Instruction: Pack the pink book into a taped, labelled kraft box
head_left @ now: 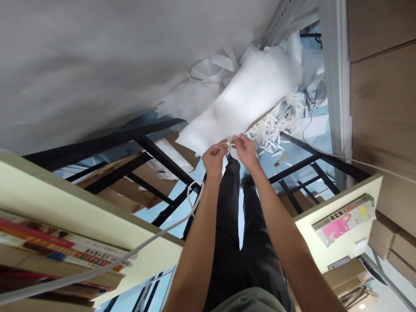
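My left hand (215, 159) and my right hand (246, 151) are close together in front of my legs. The fingers of both are pinched on a small white piece (230, 141) that looks like thin, soft sheet material. Its exact shape is partly hidden by the fingertips. Just beyond them, a wide white sheet (247, 93) slopes up and away, its near edge close to my fingers. To the right of this sheet lies a heap of narrow white strips (276, 123) on the blue floor.
Black metal frames (165, 160) stand on both sides, under pale yellow tabletops (156, 236). A white cable (130, 253) crosses on the left. Books (58, 251) lie at lower left, a printed box (344, 219) at right. Stacked cardboard boxes (383, 121) rise at far right.
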Demonstrator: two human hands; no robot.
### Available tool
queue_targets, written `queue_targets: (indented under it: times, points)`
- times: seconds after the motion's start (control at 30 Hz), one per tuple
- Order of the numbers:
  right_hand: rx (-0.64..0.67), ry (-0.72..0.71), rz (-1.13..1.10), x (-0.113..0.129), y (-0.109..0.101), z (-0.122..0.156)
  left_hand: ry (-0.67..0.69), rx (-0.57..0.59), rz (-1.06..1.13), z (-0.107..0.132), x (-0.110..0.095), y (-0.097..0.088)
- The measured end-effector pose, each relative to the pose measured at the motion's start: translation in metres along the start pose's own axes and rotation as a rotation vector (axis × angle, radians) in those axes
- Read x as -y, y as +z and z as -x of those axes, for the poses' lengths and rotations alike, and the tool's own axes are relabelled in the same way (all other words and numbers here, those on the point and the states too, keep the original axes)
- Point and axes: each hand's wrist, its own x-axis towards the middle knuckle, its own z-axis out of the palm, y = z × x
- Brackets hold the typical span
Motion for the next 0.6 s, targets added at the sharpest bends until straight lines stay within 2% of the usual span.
queue_targets:
  times: [0.13,0.2,0.3,0.37,0.43,0.53,0.6]
  points:
    - [-0.092,0.026,-0.038,0.000,0.000,-0.001,-0.054,-0.087,0.019,-0.007,-0.007,-0.008]
    - [-0.049,0.025,-0.014,0.003,0.000,0.000,-0.042,-0.105,0.038,-0.007,-0.012,-0.012]
    - [0.087,0.024,0.001,0.007,0.005,0.005,0.014,0.007,0.032,-0.006,-0.015,-0.013]
    - [0.141,0.021,0.043,0.009,0.011,0.008,0.050,0.007,-0.047,-0.010,-0.012,-0.011]
    - [0.092,0.008,0.102,0.011,0.016,0.010,0.057,-0.118,-0.106,-0.021,-0.007,-0.011]
    - [-0.112,-0.006,0.147,0.017,0.017,0.013,0.043,-0.339,-0.199,-0.048,-0.001,-0.020]
    - [-0.179,-0.006,0.139,0.025,0.015,0.017,0.073,-0.400,-0.334,-0.065,-0.002,-0.031]
